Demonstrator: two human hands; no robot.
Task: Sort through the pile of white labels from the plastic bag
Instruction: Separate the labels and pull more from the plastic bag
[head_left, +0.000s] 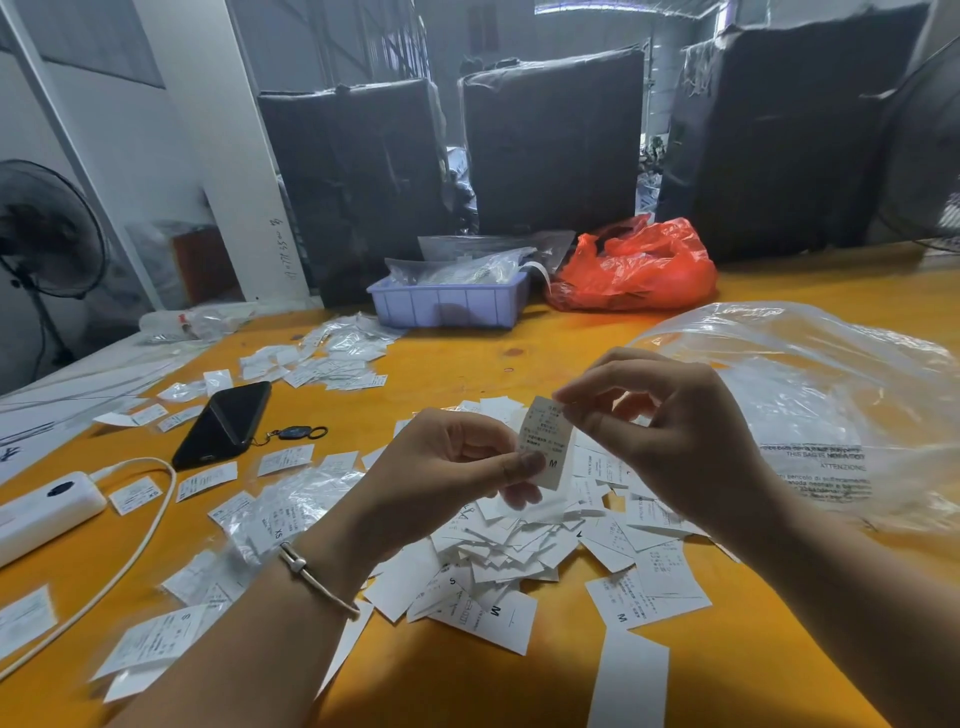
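A pile of white labels (524, 551) lies on the orange table (467, 358), right below my hands. Both hands hold one white label (545, 439) printed with an M, upright above the pile. My left hand (447, 467) pinches its lower edge with the thumb on front. Its top corner is pinched by the fingertips of my right hand (670, 431). The large clear plastic bag (810, 395) lies crumpled to the right, just behind my right hand.
Loose labels and small clear sleeves (291, 499) are scattered to the left. A black phone (223, 423), a white power bank (41, 512) with cable, a lilac tray (447, 304) and a red bag (634, 270) sit around. Dark wrapped bales (550, 140) stand behind.
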